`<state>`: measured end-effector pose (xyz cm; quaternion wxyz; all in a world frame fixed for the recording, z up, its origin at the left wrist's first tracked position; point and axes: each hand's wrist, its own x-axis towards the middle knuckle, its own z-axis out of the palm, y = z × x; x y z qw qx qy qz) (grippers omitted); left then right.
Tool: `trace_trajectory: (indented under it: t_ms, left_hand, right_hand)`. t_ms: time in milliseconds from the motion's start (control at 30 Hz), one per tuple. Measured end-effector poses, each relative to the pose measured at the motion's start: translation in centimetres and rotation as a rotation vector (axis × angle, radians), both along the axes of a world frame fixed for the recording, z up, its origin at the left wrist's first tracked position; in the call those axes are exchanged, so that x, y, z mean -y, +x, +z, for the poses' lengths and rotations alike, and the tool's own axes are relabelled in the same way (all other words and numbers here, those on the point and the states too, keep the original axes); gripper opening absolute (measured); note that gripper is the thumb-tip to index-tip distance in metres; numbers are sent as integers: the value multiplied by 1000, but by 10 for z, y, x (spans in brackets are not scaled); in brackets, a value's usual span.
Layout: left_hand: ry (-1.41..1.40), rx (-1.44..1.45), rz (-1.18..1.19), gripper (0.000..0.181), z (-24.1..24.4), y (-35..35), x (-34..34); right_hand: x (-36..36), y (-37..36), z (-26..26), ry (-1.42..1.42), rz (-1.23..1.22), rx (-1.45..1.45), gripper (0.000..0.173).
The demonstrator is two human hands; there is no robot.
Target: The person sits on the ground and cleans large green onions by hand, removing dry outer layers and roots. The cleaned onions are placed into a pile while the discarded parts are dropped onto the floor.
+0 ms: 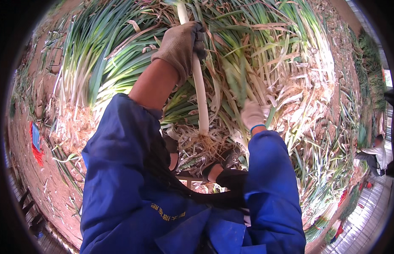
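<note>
My left hand, in a brown knit glove with dark coated fingers, grips a long green onion by its stalk. The onion stands nearly upright, its white shaft bare and its roots hanging at the bottom. To the right, my right hand wears a pale glove and has a blue band at the wrist. It is blurred and curled around a green leaf, which is blurred too. Both hands are above a heap of green onions and peeled husks.
Green onion piles lie at left and right, roots towards me. Loose husks cover the right side. My shoes are below the onion. A red and blue bundle lies far left. Another person sits far right.
</note>
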<state>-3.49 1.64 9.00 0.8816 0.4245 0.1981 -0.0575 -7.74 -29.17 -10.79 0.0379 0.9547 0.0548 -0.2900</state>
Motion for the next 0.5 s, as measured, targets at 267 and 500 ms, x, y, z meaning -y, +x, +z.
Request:
trace_trajectory:
  t_ms: [267,500]
  left_hand:
    - [0,-1,29,23,-7,4,12]
    - [7,-58,20,22,-3,0,5]
  right_hand:
    - [-8,-29,29,80,350,-342,46]
    - [52,64,-2,44,-338,285,49]
